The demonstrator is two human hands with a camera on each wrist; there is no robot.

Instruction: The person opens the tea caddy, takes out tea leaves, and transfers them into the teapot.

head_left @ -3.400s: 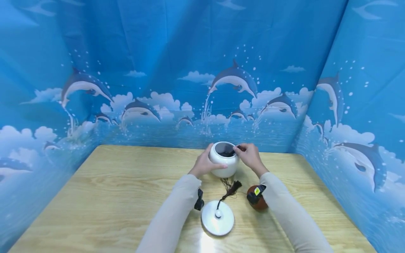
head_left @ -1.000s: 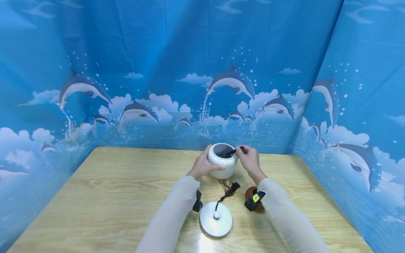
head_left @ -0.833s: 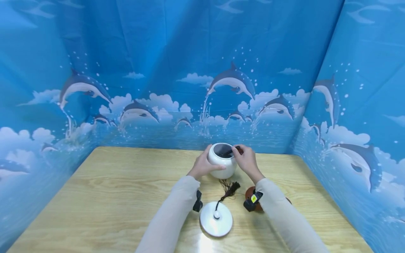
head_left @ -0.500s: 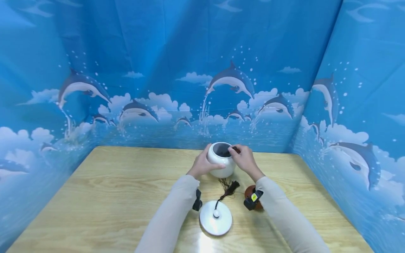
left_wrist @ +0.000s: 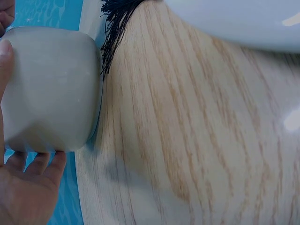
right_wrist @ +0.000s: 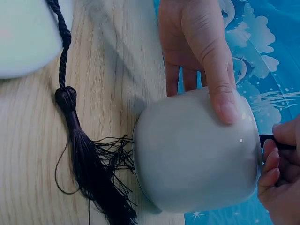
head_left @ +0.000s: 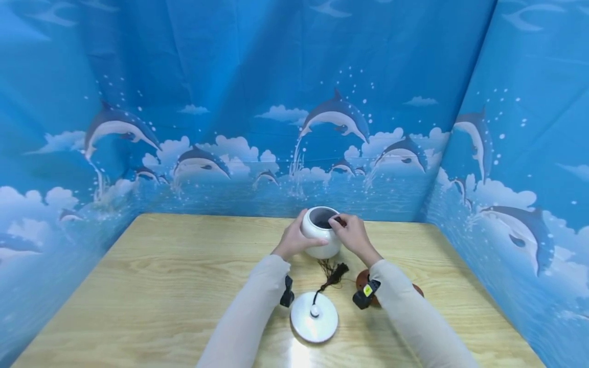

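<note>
A round white jar (head_left: 329,249) stands near the far edge of the table, its wide mouth tipped a little toward me. My left hand (head_left: 294,240) grips its left side, thumb across the front and fingers round behind. At the right of the rim, my right hand (head_left: 353,232) pinches a slim dark handled tool (right_wrist: 266,138) between thumb and curled fingers. The tool reaches over the rim; its far end is hidden, so its kind cannot be told. In the right wrist view, the left thumb lies on the jar's glossy wall.
In front of the jar lies a white lid (head_left: 324,327) with a knob and a dark tassel (head_left: 337,275). A reddish-brown rounded object (head_left: 362,278) sits under the right wrist, partly hidden; another brown edge (head_left: 418,290) shows beyond the sleeve. Dolphin-print curtains surround the table.
My right hand has shifted left over the jar's mouth, and less of the dark tool shows than a second ago. The left hand keeps its grip on the jar.
</note>
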